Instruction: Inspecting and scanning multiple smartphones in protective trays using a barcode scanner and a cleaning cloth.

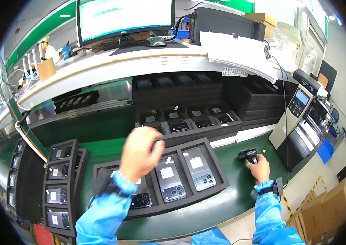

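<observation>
My left hand [141, 153] is held above the near foam tray [218, 165], its fingers curled and the thumb toward the right. The fingertips are turned away, so whatever they may hold is hidden. Below it, the black tray carries smartphones in its slots, camera ends nearest me. A grey phone [177, 179] and a lighter phone [202, 176] show white labels; a darker phone [141, 199] is partly covered by my left wrist. To the right, my right hand [259, 168] grips a black handheld barcode scanner [247, 154] low over the green bench.
Stacked foam trays [189, 136] with more phones stand behind, others [73, 179] at the left. A label printer [289, 122] stands right, its cable hanging near my right arm. Above, a shelf holds a monitor [126, 18], mouse [155, 41] and papers [238, 53]. Cardboard [324, 212] lies lower right.
</observation>
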`<state>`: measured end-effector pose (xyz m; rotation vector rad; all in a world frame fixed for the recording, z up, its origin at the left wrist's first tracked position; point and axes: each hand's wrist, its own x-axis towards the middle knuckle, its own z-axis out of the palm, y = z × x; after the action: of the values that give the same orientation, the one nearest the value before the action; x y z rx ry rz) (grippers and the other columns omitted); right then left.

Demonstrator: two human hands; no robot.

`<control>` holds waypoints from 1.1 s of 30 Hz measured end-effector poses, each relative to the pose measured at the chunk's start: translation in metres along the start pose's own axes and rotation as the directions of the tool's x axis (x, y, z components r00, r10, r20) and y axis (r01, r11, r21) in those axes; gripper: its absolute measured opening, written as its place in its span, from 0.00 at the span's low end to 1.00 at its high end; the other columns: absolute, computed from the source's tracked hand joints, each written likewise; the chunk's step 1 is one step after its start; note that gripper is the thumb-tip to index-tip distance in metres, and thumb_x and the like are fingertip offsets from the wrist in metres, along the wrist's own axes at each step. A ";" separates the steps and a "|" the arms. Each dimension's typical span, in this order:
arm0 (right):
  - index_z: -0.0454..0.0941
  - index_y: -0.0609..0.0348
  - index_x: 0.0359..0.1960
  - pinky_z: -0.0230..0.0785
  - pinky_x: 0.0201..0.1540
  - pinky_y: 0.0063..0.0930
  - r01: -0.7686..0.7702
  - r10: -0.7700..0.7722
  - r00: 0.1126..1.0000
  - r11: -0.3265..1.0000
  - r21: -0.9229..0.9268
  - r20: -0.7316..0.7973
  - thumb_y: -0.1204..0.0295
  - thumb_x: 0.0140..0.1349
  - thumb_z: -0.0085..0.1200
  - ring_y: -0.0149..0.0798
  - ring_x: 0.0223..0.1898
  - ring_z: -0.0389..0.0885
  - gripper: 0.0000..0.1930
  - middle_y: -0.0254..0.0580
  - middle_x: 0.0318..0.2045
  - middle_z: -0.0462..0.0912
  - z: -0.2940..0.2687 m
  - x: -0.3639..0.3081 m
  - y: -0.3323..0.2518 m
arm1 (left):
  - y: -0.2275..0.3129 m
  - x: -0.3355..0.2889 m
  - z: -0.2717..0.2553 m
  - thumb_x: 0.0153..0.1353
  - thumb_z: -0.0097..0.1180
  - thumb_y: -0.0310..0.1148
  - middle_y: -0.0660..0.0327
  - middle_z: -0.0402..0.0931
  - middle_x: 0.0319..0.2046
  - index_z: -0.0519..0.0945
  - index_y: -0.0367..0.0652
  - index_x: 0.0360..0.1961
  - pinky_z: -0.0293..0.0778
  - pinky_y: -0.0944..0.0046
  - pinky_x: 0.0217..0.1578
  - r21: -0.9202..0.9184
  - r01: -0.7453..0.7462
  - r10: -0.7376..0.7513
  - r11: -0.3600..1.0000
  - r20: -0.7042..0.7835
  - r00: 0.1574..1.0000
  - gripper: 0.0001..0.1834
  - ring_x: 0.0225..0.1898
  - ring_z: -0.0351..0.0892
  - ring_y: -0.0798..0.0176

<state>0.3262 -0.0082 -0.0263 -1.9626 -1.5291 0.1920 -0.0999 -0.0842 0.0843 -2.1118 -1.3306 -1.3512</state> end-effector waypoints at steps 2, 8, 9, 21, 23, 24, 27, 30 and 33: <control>0.72 0.61 0.56 0.79 0.35 0.42 -0.007 -0.056 0.984 0.935 0.355 0.167 0.71 0.52 0.66 0.47 0.29 0.84 0.28 0.49 0.37 0.85 -0.005 -0.006 -0.007 | -0.005 -0.003 0.042 0.58 0.58 0.29 0.53 0.79 0.38 0.80 0.38 0.36 0.73 0.51 0.47 -0.078 0.009 -0.001 0.997 0.108 0.994 0.07 0.44 0.78 0.47; 0.41 0.50 0.77 0.76 0.20 0.29 -0.356 -0.245 0.737 0.651 0.670 0.630 0.80 0.59 0.60 0.32 0.20 0.79 0.49 0.50 0.48 0.78 -0.048 -0.065 -0.113 | 0.015 -0.033 0.109 0.60 0.59 0.33 0.54 0.77 0.44 0.80 0.38 0.42 0.69 0.51 0.55 -0.168 0.041 -0.014 0.985 0.159 0.987 0.12 0.51 0.75 0.48; 0.37 0.48 0.78 0.75 0.19 0.27 -0.306 -0.274 0.730 0.688 0.658 0.626 0.80 0.59 0.60 0.32 0.21 0.79 0.51 0.51 0.48 0.78 -0.042 -0.070 -0.123 | 0.016 -0.035 0.107 0.59 0.60 0.31 0.54 0.78 0.45 0.80 0.38 0.42 0.69 0.51 0.54 -0.184 0.040 -0.007 0.982 0.178 0.984 0.12 0.51 0.75 0.47; 0.57 0.48 0.67 0.80 0.33 0.35 -0.094 -0.313 0.808 0.768 0.633 0.500 0.80 0.52 0.62 0.41 0.35 0.85 0.40 0.49 0.43 0.81 -0.021 -0.066 -0.102 | 0.019 -0.041 0.117 0.58 0.61 0.33 0.50 0.78 0.47 0.80 0.39 0.47 0.73 0.48 0.56 -0.135 -0.066 0.094 0.989 0.207 0.974 0.16 0.51 0.78 0.45; 0.60 0.51 0.65 0.72 0.56 0.35 0.221 -0.416 0.868 0.813 0.539 0.272 0.80 0.47 0.63 0.47 0.49 0.83 0.40 0.52 0.48 0.82 -0.021 -0.056 -0.086 | 0.021 -0.050 0.120 0.62 0.59 0.37 0.50 0.77 0.52 0.79 0.39 0.50 0.71 0.49 0.58 -0.181 -0.089 0.132 0.980 0.244 0.961 0.18 0.55 0.75 0.45; 0.60 0.52 0.64 0.73 0.54 0.34 0.164 -0.348 0.897 0.835 0.525 0.273 0.81 0.47 0.62 0.48 0.47 0.84 0.40 0.53 0.46 0.82 -0.016 -0.048 -0.073 | 0.024 -0.051 0.123 0.62 0.59 0.37 0.50 0.75 0.54 0.79 0.40 0.52 0.69 0.49 0.60 -0.191 -0.121 0.168 0.974 0.255 0.952 0.19 0.57 0.74 0.46; 0.61 0.52 0.63 0.74 0.54 0.38 0.175 -0.285 0.939 0.877 0.447 0.191 0.81 0.46 0.61 0.55 0.48 0.84 0.39 0.56 0.44 0.84 0.007 -0.025 -0.042 | 0.028 -0.058 0.128 0.68 0.53 0.42 0.49 0.69 0.63 0.73 0.42 0.62 0.59 0.47 0.69 -0.185 -0.106 0.175 0.977 0.417 0.892 0.25 0.66 0.65 0.45; 0.63 0.52 0.62 0.74 0.51 0.42 0.138 -0.194 0.966 0.946 0.293 0.173 0.79 0.45 0.64 0.60 0.47 0.84 0.39 0.59 0.41 0.84 0.030 -0.012 -0.036 | 0.022 -0.062 0.132 0.71 0.49 0.46 0.48 0.67 0.65 0.72 0.43 0.64 0.53 0.46 0.71 -0.158 -0.049 0.125 0.986 0.517 0.847 0.26 0.70 0.61 0.45; 0.65 0.51 0.62 0.74 0.52 0.42 0.114 -0.179 0.952 0.960 0.255 0.248 0.78 0.45 0.65 0.61 0.47 0.84 0.38 0.59 0.41 0.84 0.032 -0.010 -0.036 | 0.019 -0.061 0.134 0.70 0.49 0.47 0.48 0.68 0.65 0.74 0.44 0.62 0.54 0.46 0.70 -0.135 -0.027 0.099 0.990 0.560 0.823 0.25 0.69 0.62 0.44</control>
<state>0.2785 -0.0007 -0.0338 -1.6767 -1.7283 0.5717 -0.0181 -0.0391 -0.0311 -2.7546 -1.3810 -0.8085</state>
